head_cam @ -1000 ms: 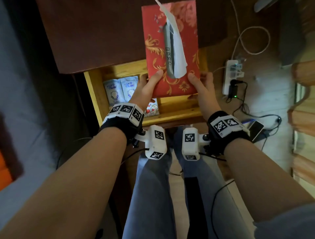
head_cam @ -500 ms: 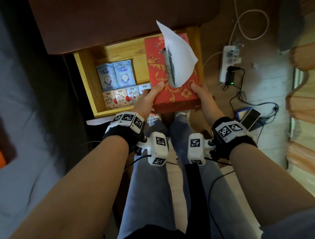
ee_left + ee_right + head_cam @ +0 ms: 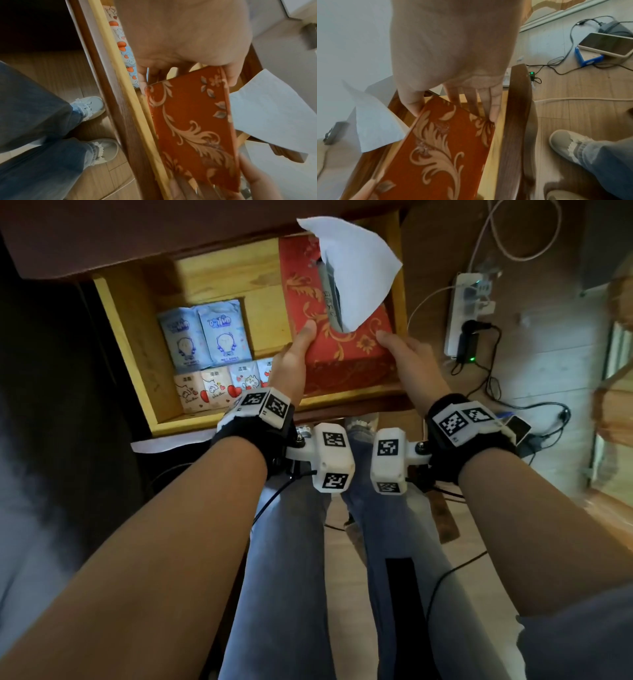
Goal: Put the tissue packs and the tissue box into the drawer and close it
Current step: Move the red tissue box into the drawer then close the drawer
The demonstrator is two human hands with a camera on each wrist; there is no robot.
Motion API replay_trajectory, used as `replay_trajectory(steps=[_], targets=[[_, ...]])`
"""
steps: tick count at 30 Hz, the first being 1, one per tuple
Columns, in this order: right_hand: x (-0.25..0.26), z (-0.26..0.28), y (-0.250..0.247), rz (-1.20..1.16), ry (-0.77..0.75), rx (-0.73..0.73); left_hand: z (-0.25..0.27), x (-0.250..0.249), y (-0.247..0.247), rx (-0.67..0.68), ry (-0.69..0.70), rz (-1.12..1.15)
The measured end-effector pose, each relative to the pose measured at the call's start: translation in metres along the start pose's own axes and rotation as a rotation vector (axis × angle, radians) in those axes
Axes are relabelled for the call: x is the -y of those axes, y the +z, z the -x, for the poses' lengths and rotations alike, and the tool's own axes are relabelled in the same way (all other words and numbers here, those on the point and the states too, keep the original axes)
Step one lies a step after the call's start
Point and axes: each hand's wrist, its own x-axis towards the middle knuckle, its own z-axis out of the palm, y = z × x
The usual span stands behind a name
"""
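The red tissue box (image 3: 356,345) with gold scrollwork lies tilted in the right side of the open yellow wooden drawer (image 3: 116,337), a white tissue (image 3: 356,268) sticking up from its slot. My left hand (image 3: 294,354) grips its near left corner, thumb on top and fingers underneath (image 3: 142,81). My right hand (image 3: 407,350) holds the near right corner, thumb on the top edge, fingers (image 3: 493,108) down the box's end. Two blue tissue packs (image 3: 205,337) and a row of heart-printed packs (image 3: 212,388) lie in the drawer's left part.
The dark brown cabinet top (image 3: 171,227) overhangs the drawer's back. On the wooden floor to the right lie a power strip (image 3: 469,313), cables and a phone (image 3: 606,44). My legs in jeans (image 3: 291,542) stand right before the drawer front.
Both hands have brought the tissue box down from above the cabinet top into the drawer's right side. The packs in the drawer have not moved.
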Motion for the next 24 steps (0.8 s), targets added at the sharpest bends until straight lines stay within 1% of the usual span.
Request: replay_trajectory(steps=[4, 7, 10, 12, 15, 18, 20, 24], targets=[[-0.016, -0.017, -0.009, 0.14, -0.148, -0.118, -0.012, 0.009, 0.007, -0.042, 0.034, 0.029], [-0.025, -0.025, -0.01, 0.191, -0.279, -0.254, -0.019, 0.015, 0.007, -0.034, 0.063, 0.039], [-0.035, -0.032, -0.01, 0.227, -0.334, -0.376, -0.024, 0.021, 0.007, 0.016, 0.055, 0.005], [-0.04, -0.037, -0.01, 0.248, -0.352, -0.418, -0.029, 0.028, 0.008, 0.04, 0.047, -0.021], [-0.042, -0.042, -0.008, 0.27, -0.366, -0.451, -0.036, 0.031, 0.012, 0.048, 0.027, -0.076], [-0.044, -0.047, -0.009, 0.256, -0.365, -0.454, -0.04, 0.025, 0.018, -0.002, -0.023, -0.126], [-0.046, -0.051, -0.011, 0.244, -0.374, -0.451, -0.043, 0.024, 0.02, -0.064, -0.043, -0.233], [-0.051, -0.054, -0.013, 0.251, -0.394, -0.443, -0.05, 0.026, 0.023, -0.147, 0.0, -0.491]])
